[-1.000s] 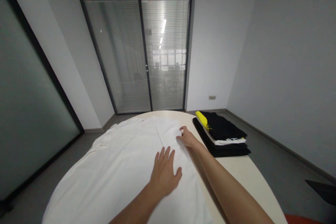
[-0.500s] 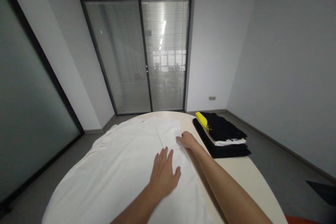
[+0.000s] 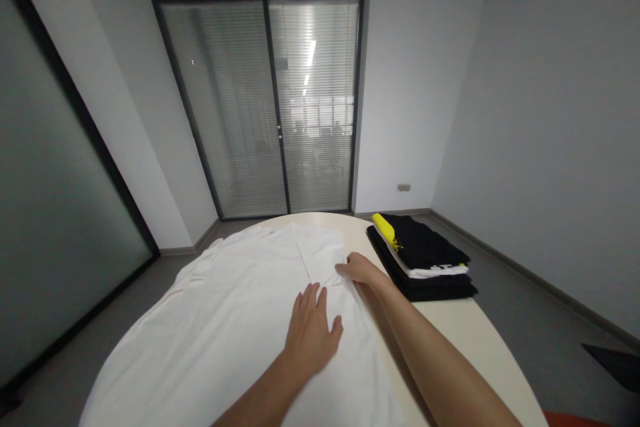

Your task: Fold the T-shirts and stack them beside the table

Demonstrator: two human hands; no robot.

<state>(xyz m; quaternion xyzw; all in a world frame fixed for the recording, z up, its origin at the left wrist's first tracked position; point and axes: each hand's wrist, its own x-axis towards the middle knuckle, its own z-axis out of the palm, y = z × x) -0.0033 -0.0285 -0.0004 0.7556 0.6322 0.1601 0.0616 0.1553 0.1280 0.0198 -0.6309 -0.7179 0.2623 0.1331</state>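
Note:
A white T-shirt (image 3: 225,327) lies spread over the table, with a few creases and its far right sleeve folded inward. My left hand (image 3: 314,330) rests palm down on the fabric, fingers stretched forward and thumb apart. Farther forward, at the shirt's right edge near the sleeve, my right hand (image 3: 357,268) is closed in a pinch on the cloth. The fingers of that hand are partly hidden beneath it.
The round pale table (image 3: 463,333) has a stack of folded black and white clothes (image 3: 425,247) on its right, with a yellow piece showing at one corner. Beyond the table are blind-covered glass doors (image 3: 320,167) and grey floor.
My right hand has shifted very slightly at the shirt's edge. My left hand has stayed almost in place, and the shirt looks the same.

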